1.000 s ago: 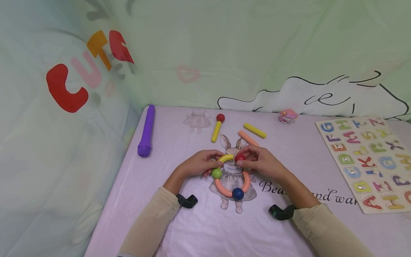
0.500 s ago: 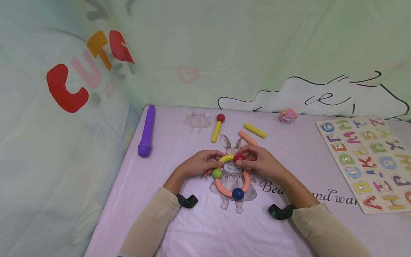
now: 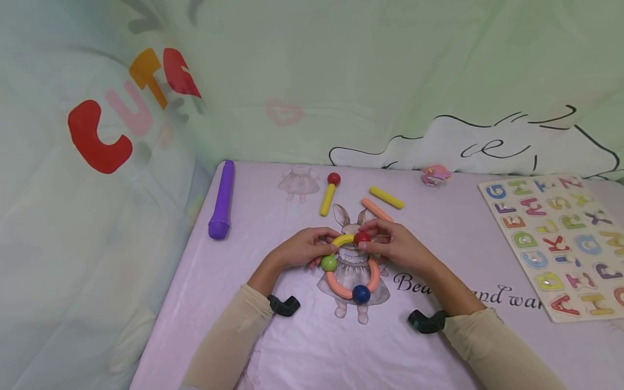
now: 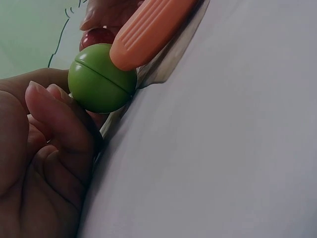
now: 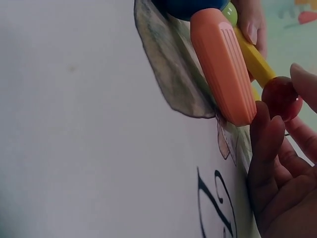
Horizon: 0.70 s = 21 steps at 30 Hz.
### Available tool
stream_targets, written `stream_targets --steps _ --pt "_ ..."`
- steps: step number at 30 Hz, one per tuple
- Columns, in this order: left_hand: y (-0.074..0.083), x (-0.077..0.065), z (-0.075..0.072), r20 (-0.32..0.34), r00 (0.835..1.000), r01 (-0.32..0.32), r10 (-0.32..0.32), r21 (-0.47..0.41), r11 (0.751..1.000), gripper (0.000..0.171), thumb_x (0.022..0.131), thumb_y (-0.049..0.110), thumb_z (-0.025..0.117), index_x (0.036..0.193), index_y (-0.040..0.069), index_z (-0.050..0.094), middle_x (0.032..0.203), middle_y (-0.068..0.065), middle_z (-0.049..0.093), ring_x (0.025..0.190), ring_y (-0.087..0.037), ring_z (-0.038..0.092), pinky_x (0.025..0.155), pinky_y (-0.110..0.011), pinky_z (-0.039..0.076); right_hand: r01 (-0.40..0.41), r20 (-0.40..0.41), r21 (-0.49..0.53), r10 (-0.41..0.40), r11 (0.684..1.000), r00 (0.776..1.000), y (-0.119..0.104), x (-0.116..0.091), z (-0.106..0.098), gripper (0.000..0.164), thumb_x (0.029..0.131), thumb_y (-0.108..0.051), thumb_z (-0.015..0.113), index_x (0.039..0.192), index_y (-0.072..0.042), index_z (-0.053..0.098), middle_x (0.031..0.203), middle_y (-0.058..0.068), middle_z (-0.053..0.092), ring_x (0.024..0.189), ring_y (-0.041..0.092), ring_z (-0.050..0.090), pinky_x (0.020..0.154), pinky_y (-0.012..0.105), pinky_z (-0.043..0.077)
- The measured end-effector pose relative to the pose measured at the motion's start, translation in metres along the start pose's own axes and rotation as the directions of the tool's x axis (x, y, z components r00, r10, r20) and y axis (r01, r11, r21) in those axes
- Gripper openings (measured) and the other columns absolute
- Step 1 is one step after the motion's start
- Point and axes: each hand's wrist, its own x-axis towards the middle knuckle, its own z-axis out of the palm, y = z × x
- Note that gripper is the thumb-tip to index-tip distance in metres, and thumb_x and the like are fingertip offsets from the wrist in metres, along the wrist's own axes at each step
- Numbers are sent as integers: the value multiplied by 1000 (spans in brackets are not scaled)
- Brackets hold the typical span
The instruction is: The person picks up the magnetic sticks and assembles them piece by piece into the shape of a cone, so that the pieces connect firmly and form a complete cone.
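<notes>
A ring of curved rods and balls lies mid-table between both hands. My left hand (image 3: pixel 308 247) pinches the yellow curved rod (image 3: pixel 344 239), just above the green ball (image 3: pixel 329 264). Between thumb and fingers, my right hand (image 3: pixel 397 246) holds a red ball (image 3: pixel 362 239) at the yellow rod's free end. Two orange curved rods, a left one (image 3: pixel 338 286) and a right one (image 3: pixel 374 273), meet at a dark blue ball (image 3: pixel 361 294). In the right wrist view, the right orange rod's upper end (image 5: pixel 240 116) sits beside the red ball (image 5: pixel 282 98), with no ball on it.
Behind the hands lie a yellow straight rod with a red ball (image 3: pixel 330 194), a yellow rod (image 3: pixel 387 197) and an orange rod (image 3: pixel 377 209). A purple toy microphone (image 3: pixel 221 200) is at left, a pink toy (image 3: pixel 436 175) at the back, an alphabet board (image 3: pixel 531 271) at right.
My right hand has brought the red ball slightly left, against the end of the yellow curved rod, where a small gap showed before. The left hand has stayed in place.
</notes>
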Motion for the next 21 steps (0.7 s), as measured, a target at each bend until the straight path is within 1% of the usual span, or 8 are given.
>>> stream_targets --steps 3,6,8,10,13,18,21 --pt "-1 1 0 4 1000 -4 4 1 1000 34 102 26 64 134 15 62 106 -2 65 51 -9 52 48 -22 46 -5 -14 -43 4 999 1000 0 -2 -1 61 89 -45 78 137 -15 57 131 11 62 98 24 64 75 30 57" --pt "-2 1 1 6 1000 -5 5 -4 1000 33 102 26 64 133 15 62 106 -2 65 51 -10 52 48 -22 46 3 -41 -107 -8 994 999 1 -5 -2 59 89 -48 77 136 -17 59 131 8 64 100 23 63 78 29 56" --pt "-3 1 0 3 1000 -7 7 -9 1000 33 102 26 64 132 15 62 106 -3 65 51 -10 52 48 -22 45 -1 -56 -149 -8 989 998 2 -6 -3 54 89 -47 77 131 -17 61 122 6 67 98 23 62 77 28 55" --pt "-3 1 0 1 1000 -9 9 -15 1000 32 102 25 64 132 14 62 106 -3 65 51 -10 52 47 -22 45 -3 -58 -190 -8 982 998 2 -8 -4 46 89 -45 77 124 -16 65 110 5 69 93 22 61 74 28 53" --pt "-4 1 0 4 1000 -13 13 -21 1000 33 102 24 64 133 14 62 106 -4 65 51 -10 52 47 -22 45 -22 -34 -240 15 971 999 2 -10 -6 38 89 -43 78 112 -14 69 93 4 66 85 21 57 68 28 50" --pt "-5 2 0 10 1000 -13 14 -17 1000 34 102 25 64 133 13 61 108 -4 65 52 -10 52 48 -23 46 -49 17 -275 56 960 998 2 -10 -6 39 85 -47 81 102 -14 69 81 3 61 75 20 56 61 26 46" --pt "-5 2 0 2 1000 -8 8 -7 1000 33 101 26 64 132 14 62 108 -3 65 52 -10 53 48 -23 46 -38 33 -303 51 952 998 2 -9 -2 40 83 -49 82 98 -15 68 76 2 59 69 18 56 58 26 43"
